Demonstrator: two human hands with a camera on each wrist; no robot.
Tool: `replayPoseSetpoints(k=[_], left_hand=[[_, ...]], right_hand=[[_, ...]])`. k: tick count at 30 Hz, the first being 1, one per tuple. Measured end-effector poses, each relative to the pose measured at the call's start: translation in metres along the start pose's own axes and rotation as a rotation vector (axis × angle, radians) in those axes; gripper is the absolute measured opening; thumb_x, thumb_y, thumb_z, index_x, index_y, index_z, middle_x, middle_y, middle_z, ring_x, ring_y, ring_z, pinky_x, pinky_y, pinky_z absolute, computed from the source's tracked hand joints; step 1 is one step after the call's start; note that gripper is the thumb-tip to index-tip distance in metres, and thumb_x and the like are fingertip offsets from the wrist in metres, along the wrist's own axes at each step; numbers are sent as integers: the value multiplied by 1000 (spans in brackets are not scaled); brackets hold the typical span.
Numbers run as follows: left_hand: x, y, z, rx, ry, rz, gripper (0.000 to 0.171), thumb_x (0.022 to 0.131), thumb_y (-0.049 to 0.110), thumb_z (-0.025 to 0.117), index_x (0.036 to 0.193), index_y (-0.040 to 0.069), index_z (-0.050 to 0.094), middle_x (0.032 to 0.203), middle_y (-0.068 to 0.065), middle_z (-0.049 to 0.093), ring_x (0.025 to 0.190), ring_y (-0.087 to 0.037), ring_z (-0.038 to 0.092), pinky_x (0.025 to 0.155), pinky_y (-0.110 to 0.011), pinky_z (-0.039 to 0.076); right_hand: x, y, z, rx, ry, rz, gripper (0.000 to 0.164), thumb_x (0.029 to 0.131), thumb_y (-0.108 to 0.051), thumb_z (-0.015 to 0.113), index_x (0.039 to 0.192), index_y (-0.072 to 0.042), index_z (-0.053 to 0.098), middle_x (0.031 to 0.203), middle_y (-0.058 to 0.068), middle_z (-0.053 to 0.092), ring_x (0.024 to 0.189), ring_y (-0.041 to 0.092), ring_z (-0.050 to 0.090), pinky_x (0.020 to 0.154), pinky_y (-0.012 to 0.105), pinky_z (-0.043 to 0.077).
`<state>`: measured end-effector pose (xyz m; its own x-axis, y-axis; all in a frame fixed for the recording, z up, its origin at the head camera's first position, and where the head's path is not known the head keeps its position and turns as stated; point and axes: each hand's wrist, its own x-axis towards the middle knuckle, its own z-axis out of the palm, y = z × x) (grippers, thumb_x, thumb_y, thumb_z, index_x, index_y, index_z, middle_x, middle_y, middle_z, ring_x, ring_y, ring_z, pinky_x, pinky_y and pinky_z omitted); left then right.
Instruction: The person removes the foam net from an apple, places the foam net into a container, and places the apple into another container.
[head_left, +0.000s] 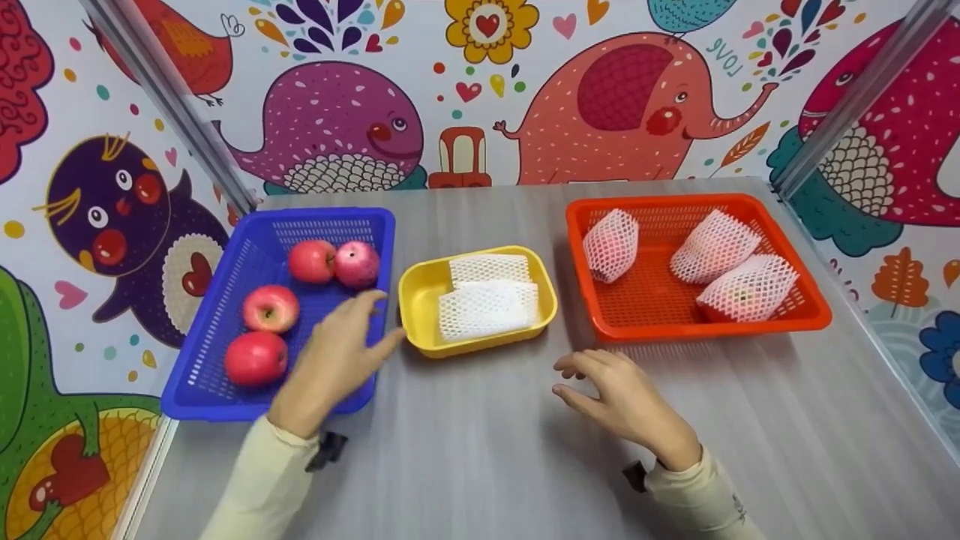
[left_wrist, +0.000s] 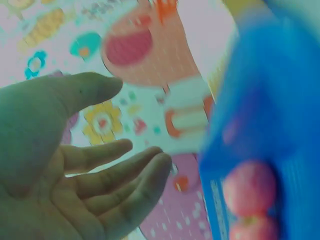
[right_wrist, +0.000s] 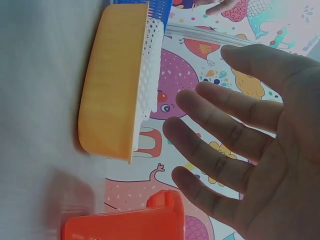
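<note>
My left hand [head_left: 334, 356] hovers over the right side of the blue basket [head_left: 202, 409], fingers loosely bent and nothing in them. Several bare red apples [head_left: 271, 308] lie in that basket, and two of them [left_wrist: 250, 190] also show in the left wrist view. Between my hands stands a yellow basin [head_left: 420, 300] holding white foam net sleeves [head_left: 487, 309]. My right hand [head_left: 619, 394] is in the air in front of the red basket [head_left: 637, 330], its fingers spread and relaxed with nothing held. Three apples in foam nets [head_left: 716, 246] sit inside the red basket.
A grey table [head_left: 465, 450] carries all three containers. Behind it and at both sides rise panels printed with cartoon animals, such as an elephant [head_left: 600, 112]. Metal posts [head_left: 180, 112] stand at the back corners.
</note>
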<state>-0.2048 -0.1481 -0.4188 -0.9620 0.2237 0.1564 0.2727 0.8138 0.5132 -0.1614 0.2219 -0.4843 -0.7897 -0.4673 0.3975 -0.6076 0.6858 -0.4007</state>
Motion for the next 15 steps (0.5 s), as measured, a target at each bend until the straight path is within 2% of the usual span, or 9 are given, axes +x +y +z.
replayPoseSetpoints(k=[5,7,11,15], left_hand=[[-26,21,28,31,65,161,55,87,30,79,129,0,60,114,-15,66,103,-32,64,89,-49,51],[-36,28,41,35,71,205,55,86,31,80,128,1,61,116,-15,66,105,-33,64,90,-48,51],[-54,41,62,21,28,208,56,86,36,78,129,5,61,118,-10,65,106,-30,63,89,-47,52],[-66,46,74,-7,-1,173,54,87,37,77,129,8,61,120,-5,64,109,-26,62,89,-46,52]], right_hand=[[-1,-1,1,13,-2,-2,20,86,-24,80,101,-16,70,93,-5,69,82,11,63,71,34,53],[-2,-1,1,14,-6,4,20,86,-25,81,101,-16,70,92,-6,69,82,10,62,71,34,52],[-1,-3,2,15,-10,0,20,86,-25,81,101,-17,70,92,-7,69,82,8,62,71,34,52],[-2,-4,4,12,1,-20,20,85,-25,81,101,-17,70,92,-6,69,82,7,62,71,34,52]])
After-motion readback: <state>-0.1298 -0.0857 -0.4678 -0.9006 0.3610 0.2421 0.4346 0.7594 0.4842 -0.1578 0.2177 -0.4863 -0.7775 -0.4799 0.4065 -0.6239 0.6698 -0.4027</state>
